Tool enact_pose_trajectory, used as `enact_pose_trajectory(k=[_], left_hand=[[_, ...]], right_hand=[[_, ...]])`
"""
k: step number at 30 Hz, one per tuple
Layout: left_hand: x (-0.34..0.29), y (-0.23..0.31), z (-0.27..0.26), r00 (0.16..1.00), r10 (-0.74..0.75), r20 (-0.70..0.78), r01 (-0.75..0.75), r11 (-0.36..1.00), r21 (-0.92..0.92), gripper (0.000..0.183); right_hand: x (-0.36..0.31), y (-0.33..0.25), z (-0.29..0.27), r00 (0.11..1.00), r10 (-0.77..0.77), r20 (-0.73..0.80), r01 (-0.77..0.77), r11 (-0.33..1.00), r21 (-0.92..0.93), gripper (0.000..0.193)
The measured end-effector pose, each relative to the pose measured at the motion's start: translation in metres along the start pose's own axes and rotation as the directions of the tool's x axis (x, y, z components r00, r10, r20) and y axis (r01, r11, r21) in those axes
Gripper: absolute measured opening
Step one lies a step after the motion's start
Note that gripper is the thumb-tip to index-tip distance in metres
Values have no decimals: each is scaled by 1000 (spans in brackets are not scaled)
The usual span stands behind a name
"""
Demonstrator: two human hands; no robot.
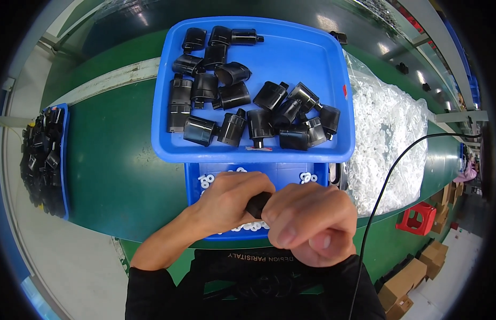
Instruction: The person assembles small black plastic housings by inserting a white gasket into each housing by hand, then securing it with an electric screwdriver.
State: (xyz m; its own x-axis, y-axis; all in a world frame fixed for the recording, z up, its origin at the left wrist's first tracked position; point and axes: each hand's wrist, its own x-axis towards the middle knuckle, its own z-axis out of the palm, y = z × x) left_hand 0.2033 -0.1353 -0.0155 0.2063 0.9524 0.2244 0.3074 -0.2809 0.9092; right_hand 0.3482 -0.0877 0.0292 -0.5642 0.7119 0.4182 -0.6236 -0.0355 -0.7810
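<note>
Curling the left hand [229, 198] closed, bending its fingers inward over one end of a dark part [257, 206]. Folding the right hand [314, 221] tight as well, covering the part's other end and leaving only a short stretch showing between both. Holding it above a lower blue tray [280, 175] with white rings [205, 182], just nearer than an upper blue tray [290, 58] of black housings [206, 87].

Single head-worn fisheye view, steeply downward from above, close over left hand [224, 202], right hand [312, 218] and green workbench [112, 160].
</note>
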Motion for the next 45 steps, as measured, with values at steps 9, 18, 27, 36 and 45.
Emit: enact_pose_trajectory(k=[9, 18, 27, 36, 45], left_hand=[[2, -2, -1, 998, 31, -63, -36, 996, -78, 33], [7, -1, -1, 991, 100, -89, -108, 991, -85, 34], [1, -2, -1, 997, 48, -60, -51, 998, -43, 32], [3, 7, -4, 994, 73, -83, -70, 997, 45, 32], [7, 7, -9, 977, 23, -212, -8, 998, 70, 28]], right_hand=[[11, -30, 16, 991, -64, -120, 58, 997, -51, 61], [11, -22, 4, 991, -118, -59, 117, 993, -22, 55], [8, -11, -4, 987, -148, 61, 145, 988, 54, 44], [2, -9, -1, 998, -55, 22, 51, 989, 139, 28], [9, -63, -19, 920, -386, -65, 388, 921, 22, 20]])
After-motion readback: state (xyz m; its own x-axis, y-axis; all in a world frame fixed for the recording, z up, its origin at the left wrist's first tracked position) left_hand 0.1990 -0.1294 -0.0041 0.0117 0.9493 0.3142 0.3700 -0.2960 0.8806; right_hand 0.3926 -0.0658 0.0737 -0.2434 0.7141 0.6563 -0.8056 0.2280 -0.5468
